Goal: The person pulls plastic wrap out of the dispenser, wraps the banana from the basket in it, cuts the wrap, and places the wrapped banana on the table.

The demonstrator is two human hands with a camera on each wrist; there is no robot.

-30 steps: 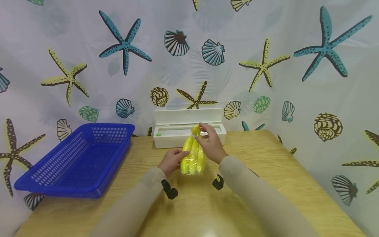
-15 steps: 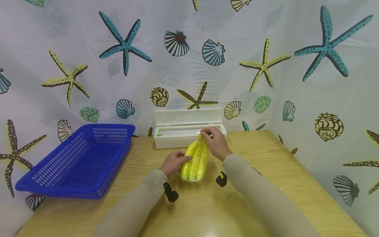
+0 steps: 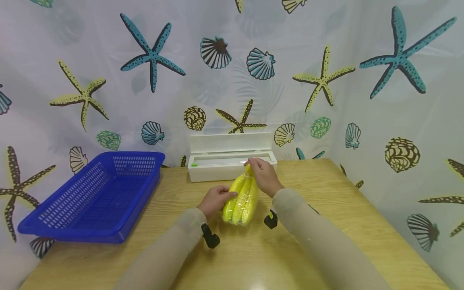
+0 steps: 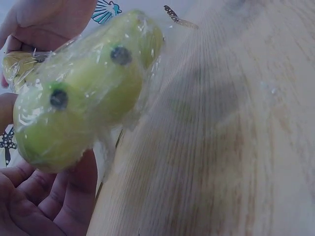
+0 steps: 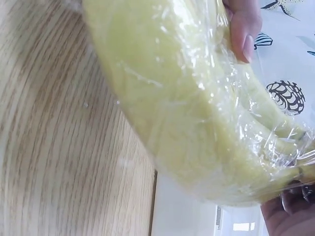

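Note:
A bunch of yellow bananas (image 3: 241, 203), wrapped in clear cling film, is held above the table in the head view, its stem end up and leaning right. My left hand (image 3: 215, 200) grips the bunch from the left side, thumb across the front. At the stem end, my right hand (image 3: 265, 176) pinches the wrapped tip. Dark banana ends under crinkled film (image 4: 120, 55) show in the left wrist view, with the left fingers (image 4: 78, 184) curled beneath the bunch. The right wrist view shows the film stretched along one banana (image 5: 167, 98) and gathered near the stems.
A long white box (image 3: 206, 173) with a raised lid and a small green piece stands behind the hands, by the patterned curtain. At the left sits a blue plastic basket (image 3: 121, 231) on the wooden table (image 3: 326, 193).
The bananas have come down slightly and to the right, their stem end now leaning more to the right. The right hand shifted right and lower with it; the left hand moved slightly right.

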